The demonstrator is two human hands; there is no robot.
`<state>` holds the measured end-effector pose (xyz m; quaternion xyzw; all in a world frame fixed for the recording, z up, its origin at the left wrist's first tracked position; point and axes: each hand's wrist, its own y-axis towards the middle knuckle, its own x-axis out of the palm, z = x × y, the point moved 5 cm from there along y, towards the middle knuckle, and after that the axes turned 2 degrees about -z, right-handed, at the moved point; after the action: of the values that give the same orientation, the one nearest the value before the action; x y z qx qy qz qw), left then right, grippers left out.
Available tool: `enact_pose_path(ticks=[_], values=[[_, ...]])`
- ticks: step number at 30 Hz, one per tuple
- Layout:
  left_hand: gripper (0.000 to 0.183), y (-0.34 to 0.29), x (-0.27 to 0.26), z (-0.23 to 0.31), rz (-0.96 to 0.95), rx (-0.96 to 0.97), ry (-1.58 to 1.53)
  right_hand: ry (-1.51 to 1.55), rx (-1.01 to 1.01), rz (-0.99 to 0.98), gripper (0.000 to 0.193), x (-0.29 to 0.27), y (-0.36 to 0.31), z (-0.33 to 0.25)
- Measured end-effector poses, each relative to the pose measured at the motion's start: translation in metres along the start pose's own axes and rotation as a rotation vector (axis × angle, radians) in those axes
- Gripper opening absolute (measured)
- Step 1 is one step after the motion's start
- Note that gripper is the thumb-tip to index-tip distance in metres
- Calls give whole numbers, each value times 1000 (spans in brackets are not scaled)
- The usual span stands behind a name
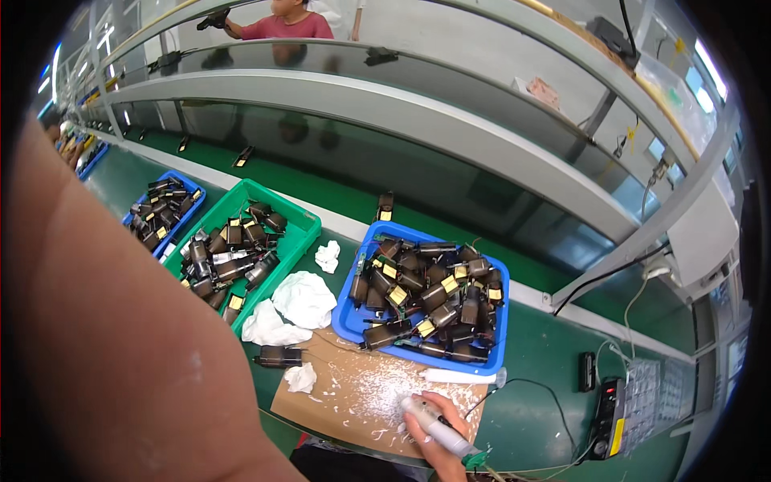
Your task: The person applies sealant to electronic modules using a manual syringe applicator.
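Note:
My right hand (444, 464) is closed around a silver-white cylindrical unit (438, 426) with a green piece at its lower end. The unit is tilted over a brown cardboard sheet (301, 406) strewn with white shavings. Just beyond the hand lies a white syringe-like tube (462, 376), along the near edge of a blue tray (340, 317). That tray is heaped with dark motor-like units (438, 297) bearing yellow labels. My left arm (136, 337) fills the left side, close to the camera; its hand is out of the picture.
A green bin (301, 233) and another blue tray (195, 201) hold similar units. Crumpled white tissues (303, 299) and one dark unit (278, 357) lie left of the cardboard. A black box (608, 418) with cables stands right. Beyond the green conveyor belt (321, 181), a person (289, 26) works.

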<state>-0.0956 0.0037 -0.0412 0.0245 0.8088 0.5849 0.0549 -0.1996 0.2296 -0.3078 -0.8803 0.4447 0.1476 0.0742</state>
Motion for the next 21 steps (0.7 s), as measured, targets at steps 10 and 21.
enact_pose_path(ticks=[10,21], values=[[23,-79,91,-46,-145,-325,-99,-61,-8,-80,42,-23,17,25],[37,-319,326,-117,-1325,87,-145,40,-28,-106,41,-15,11,27]])
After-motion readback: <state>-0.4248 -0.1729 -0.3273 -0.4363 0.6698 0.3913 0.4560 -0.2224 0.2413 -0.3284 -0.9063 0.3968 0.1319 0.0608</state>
